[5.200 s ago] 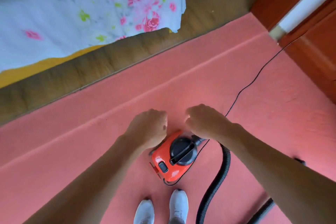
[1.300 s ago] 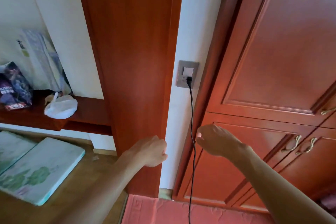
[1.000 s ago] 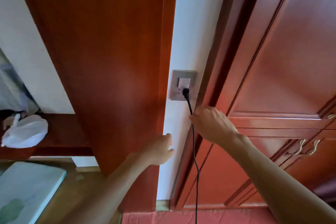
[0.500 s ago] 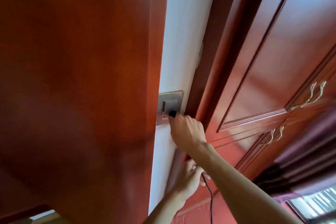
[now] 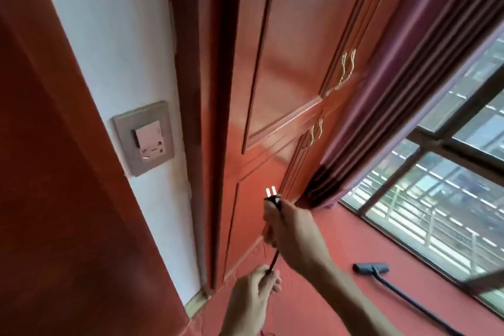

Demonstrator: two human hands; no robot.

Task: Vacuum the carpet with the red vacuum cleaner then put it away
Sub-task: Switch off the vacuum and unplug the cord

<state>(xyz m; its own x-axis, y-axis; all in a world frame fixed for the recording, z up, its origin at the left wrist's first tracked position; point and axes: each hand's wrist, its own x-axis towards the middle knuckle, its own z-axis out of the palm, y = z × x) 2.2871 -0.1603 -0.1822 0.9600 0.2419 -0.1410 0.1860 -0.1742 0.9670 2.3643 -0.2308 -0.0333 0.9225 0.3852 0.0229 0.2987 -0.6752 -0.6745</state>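
Unplugging looks done: the plug point(image 5: 273, 197), prongs bare, sits clamped in the right hand point(image 5: 291, 229), apart from the wall socket point(image 5: 144, 138). The left hand point(image 5: 252, 300) pinches the cord point(image 5: 273, 260) just below. Only the vacuum's floor nozzle point(image 5: 371, 268) shows on the carpet point(image 5: 341, 243); its body is probably behind. Coiling the cord likely comes next.

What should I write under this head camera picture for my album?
Right hand holds the unplugged plug away from the wall socket while the left hand grips the cord.
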